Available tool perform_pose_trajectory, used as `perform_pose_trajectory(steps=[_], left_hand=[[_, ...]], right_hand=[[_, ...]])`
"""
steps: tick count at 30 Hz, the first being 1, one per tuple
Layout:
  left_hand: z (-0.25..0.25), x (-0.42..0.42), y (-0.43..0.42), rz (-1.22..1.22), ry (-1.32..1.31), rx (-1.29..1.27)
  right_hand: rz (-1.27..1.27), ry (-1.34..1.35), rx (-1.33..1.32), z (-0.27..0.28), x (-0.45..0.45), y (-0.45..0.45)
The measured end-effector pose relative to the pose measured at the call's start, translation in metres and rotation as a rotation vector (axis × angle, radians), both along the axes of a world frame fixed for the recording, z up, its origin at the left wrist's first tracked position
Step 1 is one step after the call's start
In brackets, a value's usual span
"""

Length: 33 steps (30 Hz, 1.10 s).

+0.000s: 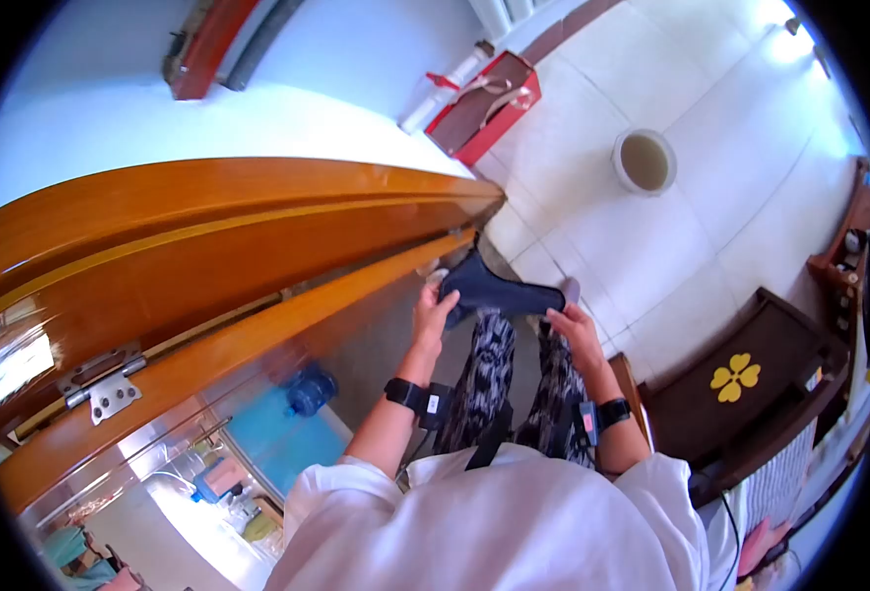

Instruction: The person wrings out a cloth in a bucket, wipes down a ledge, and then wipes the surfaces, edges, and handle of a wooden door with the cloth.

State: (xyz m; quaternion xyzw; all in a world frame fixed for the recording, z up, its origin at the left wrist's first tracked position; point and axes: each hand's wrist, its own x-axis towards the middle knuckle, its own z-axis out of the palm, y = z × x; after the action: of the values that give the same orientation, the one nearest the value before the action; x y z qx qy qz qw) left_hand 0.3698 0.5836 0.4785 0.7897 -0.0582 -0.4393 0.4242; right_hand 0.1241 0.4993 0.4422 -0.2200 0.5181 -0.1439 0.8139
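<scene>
A dark navy cloth [509,293] is stretched between my two hands, above my knees and the floor. My left hand [434,313] pinches its left end, close to the edge of the wooden door. With thumb and fingers closed, my right hand [575,330] grips its right end. The cloth sags a little in the middle, and a corner rises near the door. Ahead to the right, a round pale bucket [644,162] of murky liquid stands on the tiled floor.
The wooden door [208,325] with a metal hinge [103,387] runs along my left. A red gift box [489,108] stands by the wall ahead. To my right is a dark brown piece of furniture [740,379] with a yellow clover. A blue water jug [312,390] is at lower left.
</scene>
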Motion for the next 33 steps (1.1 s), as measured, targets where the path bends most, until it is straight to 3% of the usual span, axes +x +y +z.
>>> perform_pose_trajectory(steps=[2, 4, 5, 6, 7, 9, 11, 12, 15, 18, 19, 20, 21, 22, 23, 24, 25, 26, 27, 29, 31, 32, 33], left_hand=[[0.002, 0.001, -0.003, 0.001, -0.098, -0.045], [-0.006, 0.011, 0.005, -0.193, -0.134, -0.143], [-0.006, 0.016, 0.008, -0.206, -0.118, -0.135], [-0.005, 0.022, 0.01, -0.47, -0.322, 0.056], [-0.004, 0.026, 0.013, -0.73, -0.527, 0.249], [-0.001, 0.019, 0.014, -0.747, -0.616, 0.239], [0.019, 0.01, 0.002, -0.834, -0.841, 0.315], [0.024, 0.005, -0.004, -0.825, -0.785, 0.331], [0.014, -0.001, -0.003, -0.887, -0.93, 0.218], [-0.002, -0.006, -0.009, -0.875, -0.912, 0.043], [-0.004, -0.009, -0.009, -0.879, -0.908, 0.059], [-0.009, -0.011, -0.015, -0.881, -0.856, -0.06], [-0.013, -0.014, -0.02, -0.881, -0.802, -0.181], [-0.01, -0.022, -0.025, -0.732, -0.557, -0.13], [-0.015, -0.02, -0.023, -0.738, -0.556, -0.127], [-0.021, -0.017, -0.021, -0.572, -0.306, -0.076], [-0.022, -0.016, -0.021, -0.4, -0.064, -0.024], [-0.023, -0.017, -0.021, -0.304, 0.003, -0.133], [-0.024, -0.018, -0.022, -0.308, -0.001, -0.135], [-0.009, -0.029, -0.033, -0.19, 0.053, 0.109], [-0.029, -0.04, -0.025, -0.196, 0.0, 0.112], [-0.036, -0.045, -0.028, -0.199, -0.054, 0.11], [-0.04, -0.051, -0.027, -0.108, 0.074, 0.088]], right_hand=[[0.015, 0.05, -0.062, -0.029, 0.004, 0.01], [-0.005, 0.079, -0.093, -0.051, 0.002, 0.023], [-0.009, 0.124, -0.246, -0.053, 0.004, 0.027], [-0.009, 0.166, -0.4, -0.056, 0.006, 0.028], [-0.012, 0.175, -0.391, -0.057, 0.006, 0.026], [0.094, 0.247, -0.642, -0.052, 0.002, 0.02], [0.088, 0.269, -0.705, -0.04, 0.004, 0.01], [0.088, 0.293, -0.776, -0.035, 0.002, 0.007], [0.09, 0.333, -0.718, -0.035, -0.001, 0.002], [0.138, 0.559, -0.697, -0.029, 0.0, -0.003], [0.112, 0.613, -0.746, -0.025, 0.003, -0.005], [0.019, 0.608, -0.996, -0.029, 0.005, -0.005], [0.015, 0.608, -0.995, -0.029, 0.005, -0.007], [0.009, 0.629, -1.083, -0.025, 0.005, -0.007], [0.003, 0.651, -1.17, -0.023, 0.004, -0.007], [0.002, 0.653, -1.163, -0.027, 0.001, -0.003], [-0.146, 0.471, -1.017, -0.032, -0.001, 0.001], [-0.289, 0.287, -0.867, -0.036, -0.001, 0.003], [-0.294, 0.286, -0.869, -0.039, -0.002, 0.004], [-0.533, 0.068, -0.266, -0.03, -0.004, 0.002], [-0.477, 0.153, -0.256, -0.051, -0.002, 0.01], [-0.373, 0.393, -0.399, -0.04, 0.011, 0.009], [-0.265, 0.634, -0.541, -0.03, 0.024, 0.01]])
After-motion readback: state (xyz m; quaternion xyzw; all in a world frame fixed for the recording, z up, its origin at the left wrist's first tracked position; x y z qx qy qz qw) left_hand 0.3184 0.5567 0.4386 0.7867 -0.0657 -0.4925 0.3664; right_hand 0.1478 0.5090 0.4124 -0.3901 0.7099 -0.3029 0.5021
